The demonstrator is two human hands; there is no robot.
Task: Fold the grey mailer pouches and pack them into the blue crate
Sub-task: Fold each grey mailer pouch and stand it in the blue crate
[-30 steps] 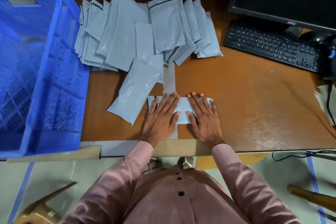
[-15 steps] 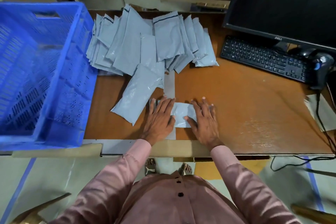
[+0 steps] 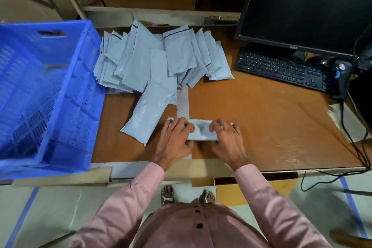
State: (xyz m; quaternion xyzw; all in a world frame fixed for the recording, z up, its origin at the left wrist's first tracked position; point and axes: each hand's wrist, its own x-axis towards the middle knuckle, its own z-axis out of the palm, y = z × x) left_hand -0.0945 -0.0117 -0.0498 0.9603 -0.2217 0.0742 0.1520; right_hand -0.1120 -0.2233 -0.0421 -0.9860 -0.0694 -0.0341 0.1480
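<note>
- While both hands work at the lower middle of the frame, the folded pouch (image 3: 202,132) lies on the brown desk (image 3: 271,127) between them, crossing a pale strip of tape (image 3: 182,104).
- Left hand (image 3: 176,141) curls its fingers over the left end of the folded pouch, thumb tucked at the near edge, gripping it.
- Right hand (image 3: 226,139) grips the right end likewise, fingers bent over the top and thumb underneath at the near edge.
- One loose pouch (image 3: 149,110) lies slanted just left of the left hand, its upper end running under the pile.
- Fanned across the upper middle of the frame sits the pile of grey pouches (image 3: 161,60), unfolded.
- Along the left side of the frame stands the blue crate (image 3: 46,94), its wall just beside the pile; motion blur hides its contents.
- At the upper right are a black monitor (image 3: 306,6) and keyboard (image 3: 281,68).
</note>
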